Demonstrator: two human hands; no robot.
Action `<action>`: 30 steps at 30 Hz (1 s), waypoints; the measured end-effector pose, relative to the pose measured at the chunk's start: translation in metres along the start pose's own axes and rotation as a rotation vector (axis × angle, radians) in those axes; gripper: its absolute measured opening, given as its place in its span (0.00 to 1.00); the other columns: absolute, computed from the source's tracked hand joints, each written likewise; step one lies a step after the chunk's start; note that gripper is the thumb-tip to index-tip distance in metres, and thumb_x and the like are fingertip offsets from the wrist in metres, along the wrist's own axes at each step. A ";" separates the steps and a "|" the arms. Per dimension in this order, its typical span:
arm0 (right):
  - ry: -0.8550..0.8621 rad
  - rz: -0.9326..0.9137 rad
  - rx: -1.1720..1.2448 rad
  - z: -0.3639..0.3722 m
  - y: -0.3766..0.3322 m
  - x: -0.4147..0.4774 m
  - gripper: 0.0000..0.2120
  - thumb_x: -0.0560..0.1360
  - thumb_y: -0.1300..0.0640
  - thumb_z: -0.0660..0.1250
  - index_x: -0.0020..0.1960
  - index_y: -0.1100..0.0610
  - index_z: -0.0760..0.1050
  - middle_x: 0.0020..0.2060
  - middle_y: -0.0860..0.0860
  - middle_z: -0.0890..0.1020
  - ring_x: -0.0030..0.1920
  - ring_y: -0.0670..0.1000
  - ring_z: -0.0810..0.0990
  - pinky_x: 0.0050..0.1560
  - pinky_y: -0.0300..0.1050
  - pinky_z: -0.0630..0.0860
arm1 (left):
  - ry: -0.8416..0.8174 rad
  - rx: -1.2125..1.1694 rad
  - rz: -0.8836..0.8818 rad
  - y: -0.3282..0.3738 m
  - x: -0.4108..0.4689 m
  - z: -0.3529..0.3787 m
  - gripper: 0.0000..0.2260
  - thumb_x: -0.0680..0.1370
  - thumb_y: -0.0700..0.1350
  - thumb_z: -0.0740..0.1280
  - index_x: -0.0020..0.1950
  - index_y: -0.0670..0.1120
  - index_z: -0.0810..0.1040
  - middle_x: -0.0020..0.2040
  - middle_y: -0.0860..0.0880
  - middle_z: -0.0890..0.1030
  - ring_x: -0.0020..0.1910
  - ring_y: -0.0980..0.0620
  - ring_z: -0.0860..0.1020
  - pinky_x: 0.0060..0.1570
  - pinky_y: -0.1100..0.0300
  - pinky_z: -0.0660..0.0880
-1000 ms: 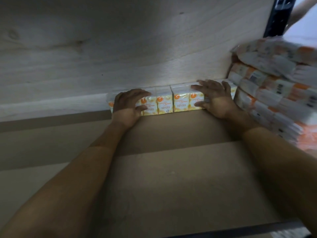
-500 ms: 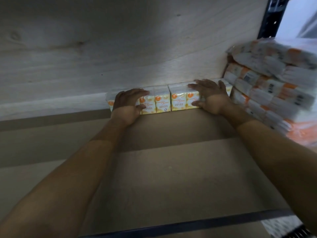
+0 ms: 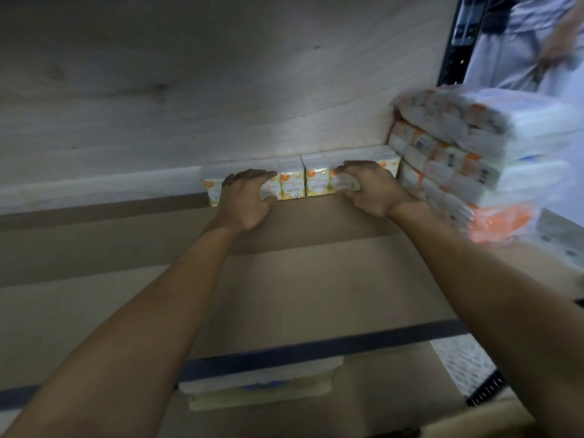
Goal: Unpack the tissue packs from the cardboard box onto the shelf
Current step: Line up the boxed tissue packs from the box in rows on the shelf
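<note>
A row of tissue packs (image 3: 290, 184) stands at the far edge of the shelf (image 3: 284, 279), pushed against the pale wooden back panel (image 3: 221, 90); the packs are white and yellow with orange marks, upright and touching side by side. The right end of the row touches or sits just beside a tall stack of wrapped packs (image 3: 458, 162) on the right of the shelf; that stack is blurred, white with orange patches.

Both arms reach far in from the near edge. The left hand (image 3: 245, 197) is on the left part of the row; its fingers (image 3: 252, 177) curl over the tops of the packs and the thumb presses the front face, so the hand is clamped on them. The right hand (image 3: 373, 191) is on the right part of the row; its fingers (image 3: 350, 168) bend across the top front of a pack with the thumb lower on its front, gripping it as well. Two pack fronts show bare between the hands.

A dark blue rail (image 3: 316, 346) runs along the near edge of the shelf; below it, more pale packs (image 3: 262, 384) lie on a lower level. A dark upright post (image 3: 464, 36) rises at the far right; beyond it a person in light clothing (image 3: 521, 42) is partly in view, blurred.
</note>
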State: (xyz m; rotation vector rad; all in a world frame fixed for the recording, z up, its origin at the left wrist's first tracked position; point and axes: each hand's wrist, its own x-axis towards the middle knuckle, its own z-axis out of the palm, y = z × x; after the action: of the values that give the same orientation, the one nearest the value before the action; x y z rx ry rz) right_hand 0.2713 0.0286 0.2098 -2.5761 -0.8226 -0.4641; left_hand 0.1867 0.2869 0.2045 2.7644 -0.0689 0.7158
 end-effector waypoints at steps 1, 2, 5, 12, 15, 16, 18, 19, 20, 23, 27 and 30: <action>-0.022 0.018 0.005 -0.002 -0.006 -0.009 0.23 0.74 0.47 0.66 0.68 0.48 0.70 0.70 0.50 0.70 0.71 0.53 0.66 0.70 0.50 0.64 | -0.005 -0.027 0.002 0.007 -0.008 -0.003 0.20 0.78 0.49 0.65 0.70 0.52 0.71 0.71 0.48 0.72 0.70 0.46 0.68 0.72 0.49 0.58; -0.046 0.041 0.009 -0.004 -0.013 -0.018 0.23 0.75 0.47 0.65 0.68 0.48 0.69 0.70 0.50 0.70 0.71 0.53 0.65 0.71 0.51 0.63 | -0.019 -0.048 -0.011 0.015 -0.018 -0.007 0.20 0.78 0.49 0.65 0.70 0.52 0.71 0.71 0.48 0.72 0.70 0.46 0.67 0.71 0.51 0.58; -0.096 0.092 0.034 -0.011 -0.032 -0.049 0.21 0.75 0.46 0.64 0.67 0.48 0.70 0.70 0.51 0.70 0.70 0.54 0.66 0.70 0.51 0.63 | -0.100 -0.078 -0.084 0.035 -0.046 -0.017 0.19 0.80 0.51 0.62 0.71 0.55 0.69 0.73 0.49 0.68 0.73 0.46 0.63 0.73 0.52 0.56; -0.118 0.198 0.086 -0.023 -0.080 -0.137 0.22 0.77 0.44 0.62 0.69 0.50 0.69 0.69 0.53 0.71 0.70 0.55 0.65 0.69 0.51 0.63 | -0.170 -0.287 -0.165 0.089 -0.124 -0.029 0.20 0.80 0.54 0.60 0.72 0.55 0.68 0.73 0.48 0.69 0.73 0.43 0.63 0.71 0.47 0.59; -0.088 0.190 0.113 -0.028 -0.091 -0.174 0.21 0.77 0.45 0.62 0.68 0.50 0.70 0.68 0.52 0.72 0.70 0.55 0.66 0.69 0.51 0.63 | -0.148 -0.356 -0.109 0.114 -0.151 -0.033 0.18 0.81 0.54 0.60 0.71 0.55 0.70 0.72 0.49 0.70 0.72 0.45 0.66 0.72 0.49 0.61; -0.067 0.184 0.127 -0.031 -0.094 -0.187 0.21 0.77 0.45 0.63 0.67 0.51 0.71 0.68 0.52 0.73 0.69 0.55 0.67 0.69 0.51 0.64 | -0.146 -0.393 -0.098 0.121 -0.159 -0.033 0.18 0.81 0.54 0.60 0.70 0.55 0.71 0.72 0.50 0.71 0.71 0.47 0.66 0.71 0.51 0.61; -0.025 0.170 0.151 -0.036 -0.098 -0.212 0.20 0.77 0.47 0.64 0.66 0.53 0.72 0.67 0.53 0.74 0.69 0.54 0.69 0.69 0.49 0.64 | -0.142 -0.462 -0.072 0.138 -0.175 -0.031 0.17 0.81 0.53 0.61 0.70 0.55 0.72 0.71 0.51 0.72 0.71 0.49 0.67 0.69 0.55 0.62; -0.006 0.163 0.150 -0.039 -0.098 -0.224 0.20 0.77 0.48 0.65 0.66 0.54 0.73 0.67 0.53 0.74 0.68 0.54 0.69 0.69 0.48 0.64 | -0.134 -0.484 -0.044 0.147 -0.183 -0.030 0.17 0.81 0.53 0.61 0.69 0.55 0.73 0.70 0.51 0.72 0.70 0.50 0.68 0.67 0.58 0.63; 0.009 0.163 0.137 -0.042 -0.097 -0.236 0.20 0.77 0.48 0.65 0.66 0.55 0.73 0.67 0.53 0.74 0.68 0.54 0.70 0.68 0.48 0.64 | -0.131 -0.495 -0.010 0.158 -0.190 -0.028 0.17 0.81 0.52 0.61 0.69 0.54 0.73 0.70 0.51 0.73 0.70 0.51 0.68 0.66 0.60 0.63; 0.054 0.206 0.075 -0.052 -0.087 -0.278 0.20 0.76 0.46 0.65 0.65 0.53 0.74 0.64 0.52 0.77 0.66 0.53 0.72 0.66 0.49 0.68 | -0.163 -0.533 0.075 0.189 -0.212 -0.020 0.16 0.81 0.50 0.62 0.69 0.53 0.74 0.68 0.51 0.74 0.68 0.52 0.70 0.62 0.62 0.63; 0.099 0.277 0.037 -0.066 -0.069 -0.339 0.19 0.77 0.47 0.64 0.64 0.54 0.75 0.62 0.51 0.78 0.65 0.52 0.73 0.65 0.46 0.67 | -0.212 -0.603 0.188 0.230 -0.241 0.000 0.16 0.80 0.49 0.63 0.67 0.51 0.75 0.65 0.51 0.77 0.65 0.52 0.72 0.67 0.54 0.66; 0.076 0.359 0.014 -0.066 -0.051 -0.381 0.19 0.77 0.48 0.63 0.64 0.57 0.75 0.64 0.52 0.77 0.66 0.52 0.72 0.65 0.43 0.64 | -0.313 -0.652 0.220 0.257 -0.263 0.025 0.15 0.80 0.49 0.62 0.67 0.51 0.75 0.66 0.51 0.76 0.67 0.54 0.70 0.70 0.54 0.63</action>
State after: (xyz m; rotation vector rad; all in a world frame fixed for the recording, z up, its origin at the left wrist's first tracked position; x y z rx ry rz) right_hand -0.0663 -0.1450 0.1197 -2.5977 -0.3233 -0.4388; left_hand -0.0620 0.0268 0.1235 2.2203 -0.5691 0.2316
